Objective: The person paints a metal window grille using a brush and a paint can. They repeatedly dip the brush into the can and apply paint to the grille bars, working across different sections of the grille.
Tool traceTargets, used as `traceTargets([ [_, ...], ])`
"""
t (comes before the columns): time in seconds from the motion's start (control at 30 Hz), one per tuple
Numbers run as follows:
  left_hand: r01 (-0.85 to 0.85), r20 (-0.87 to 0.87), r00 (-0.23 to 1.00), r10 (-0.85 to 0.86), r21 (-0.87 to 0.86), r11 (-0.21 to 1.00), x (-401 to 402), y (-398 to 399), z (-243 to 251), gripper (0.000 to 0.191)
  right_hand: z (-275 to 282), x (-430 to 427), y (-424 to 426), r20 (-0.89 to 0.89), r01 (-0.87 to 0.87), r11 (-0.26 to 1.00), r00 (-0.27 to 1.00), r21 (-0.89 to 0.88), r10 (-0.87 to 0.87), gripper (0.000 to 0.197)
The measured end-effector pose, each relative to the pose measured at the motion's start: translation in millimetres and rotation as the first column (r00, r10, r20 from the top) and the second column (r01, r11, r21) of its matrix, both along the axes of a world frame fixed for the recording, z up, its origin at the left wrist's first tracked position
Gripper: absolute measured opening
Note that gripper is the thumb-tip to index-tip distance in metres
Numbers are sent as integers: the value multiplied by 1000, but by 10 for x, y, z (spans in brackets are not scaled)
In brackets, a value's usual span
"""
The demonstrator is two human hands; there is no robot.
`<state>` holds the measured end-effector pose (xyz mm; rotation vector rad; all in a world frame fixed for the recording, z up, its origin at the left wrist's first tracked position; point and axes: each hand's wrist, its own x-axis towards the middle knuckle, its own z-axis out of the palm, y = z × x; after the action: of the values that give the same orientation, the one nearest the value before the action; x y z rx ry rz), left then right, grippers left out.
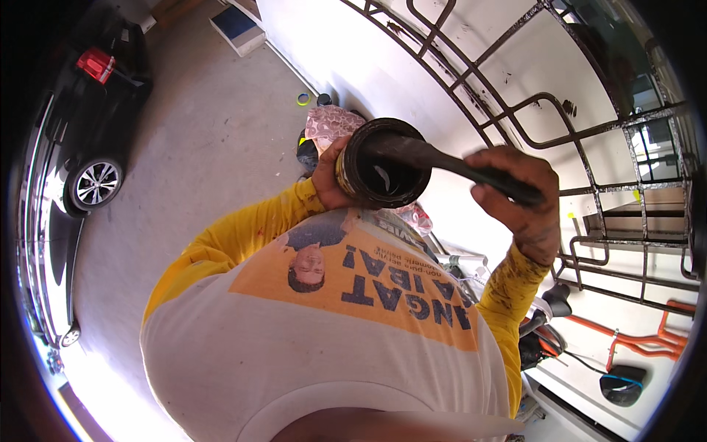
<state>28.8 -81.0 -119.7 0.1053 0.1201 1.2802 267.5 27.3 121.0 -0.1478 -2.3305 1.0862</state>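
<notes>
My left hand grips the side of a paint can held up before my chest. Dark, glossy paint shows inside, and the rim is coated with it. In my right hand is the handle of a paintbrush, to the right of the can. The brush head reaches over the rim into the can's mouth; its bristles look dark and slightly blurred. Whether the bristles touch the paint I cannot tell. Dark smears mark my right wrist and yellow sleeve.
A metal window grille, partly glossy dark, stands on the white wall at right. Below it run orange conduits. A black car is parked at left on the concrete floor. A patterned cloth and a tape roll lie beyond the can.
</notes>
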Motion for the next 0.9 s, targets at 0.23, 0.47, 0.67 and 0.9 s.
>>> traceTargets([
  [0.23,81,101,991,-85,38,996,-95,5,-140,64,-118,783,274,35,115,963,993,-245,-110,30],
  [0.47,149,130,977,-170,159,976,-213,382,108,62,-849,433,321,-83,108,285,807,-953,-584,32],
  [0.67,242,151,953,-264,149,959,-351,887,308,74,-1518,-98,162,-499,-583,-14,708,-812,-499,24],
  [0.9,465,213,831,-515,243,851,-720,1252,485,88,-349,-400,395,-688,-423,542,422,-726,-591,34],
])
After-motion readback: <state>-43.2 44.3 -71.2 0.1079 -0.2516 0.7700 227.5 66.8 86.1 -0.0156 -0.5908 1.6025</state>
